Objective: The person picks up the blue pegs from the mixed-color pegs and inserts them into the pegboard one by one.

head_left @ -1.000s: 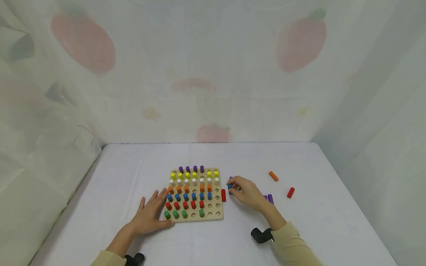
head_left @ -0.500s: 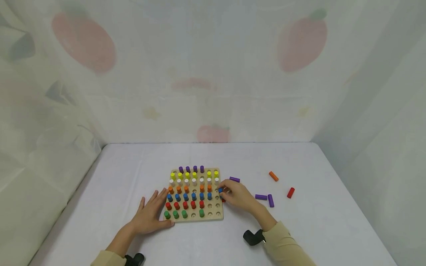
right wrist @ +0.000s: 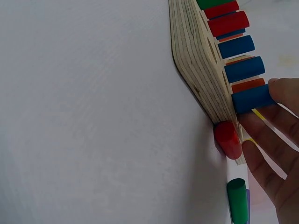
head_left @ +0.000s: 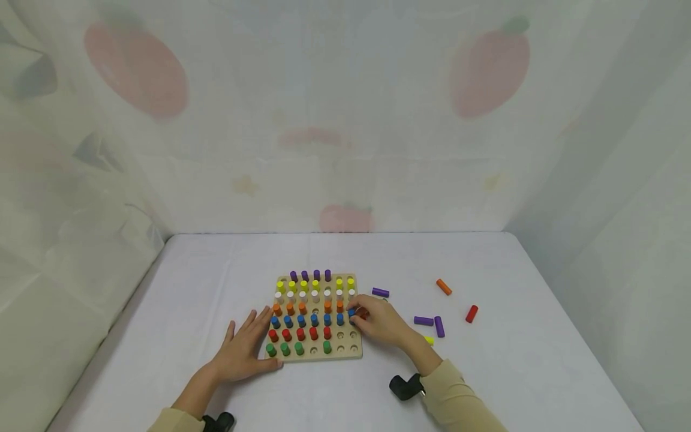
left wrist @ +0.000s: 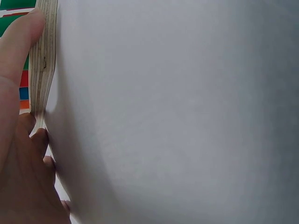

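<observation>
A wooden pegboard (head_left: 347,354) lies on the table, with colored pegs standing in rows. At the right end of the blue row, my right hand (head_left: 380,321) pinches a blue peg (head_left: 351,312) between thumb and fingers. The right wrist view has that blue peg (right wrist: 251,99) standing at the board, its top under the thumb; whether it is fully seated is hidden. My left hand (head_left: 242,354) rests along the board's left side with fingers spread. In the left wrist view its thumb (left wrist: 32,25) lies on the board's front edge.
Purple pegs (head_left: 423,321), an orange peg (head_left: 444,287), a red peg (head_left: 472,314) and a partly hidden yellow peg (head_left: 429,340) lie right of the board. In the right wrist view, a red peg (right wrist: 228,140) lies against the board, with a green peg (right wrist: 238,200) beyond.
My right hand has carried the blue peg leftward from beside the board to the right end of the blue row. The left hand has stayed in place.
</observation>
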Motion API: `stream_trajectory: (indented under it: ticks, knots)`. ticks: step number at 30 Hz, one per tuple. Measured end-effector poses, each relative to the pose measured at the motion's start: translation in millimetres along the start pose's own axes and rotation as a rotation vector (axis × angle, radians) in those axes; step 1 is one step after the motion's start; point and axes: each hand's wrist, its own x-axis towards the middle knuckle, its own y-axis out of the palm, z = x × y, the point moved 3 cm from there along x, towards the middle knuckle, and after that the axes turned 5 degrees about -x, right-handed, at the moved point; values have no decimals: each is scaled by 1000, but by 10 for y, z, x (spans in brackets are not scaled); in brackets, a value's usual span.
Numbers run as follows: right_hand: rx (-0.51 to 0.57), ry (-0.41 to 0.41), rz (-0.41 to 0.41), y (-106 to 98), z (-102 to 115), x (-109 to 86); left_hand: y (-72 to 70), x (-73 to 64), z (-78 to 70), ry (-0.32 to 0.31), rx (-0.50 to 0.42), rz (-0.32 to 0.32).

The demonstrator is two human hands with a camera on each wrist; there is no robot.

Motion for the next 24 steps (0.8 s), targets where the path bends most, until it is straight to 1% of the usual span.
stream_trajectory:
  ticks: [8, 14, 18, 24]
  knots:
    - [3, -18, 0, 32, -28, 4, -5, -5, -2, 2, 4, -6]
    - [-8, -5, 19, 37, -30, -1, -13, -16, -14, 11, 7, -18]
    - [-12, 15, 42, 35, -22, -6, -17, -17, -21, 4, 14, -11]
    - [-11, -3, 48, 26, -30, -8, -28, -9, -38, 0, 3, -4]
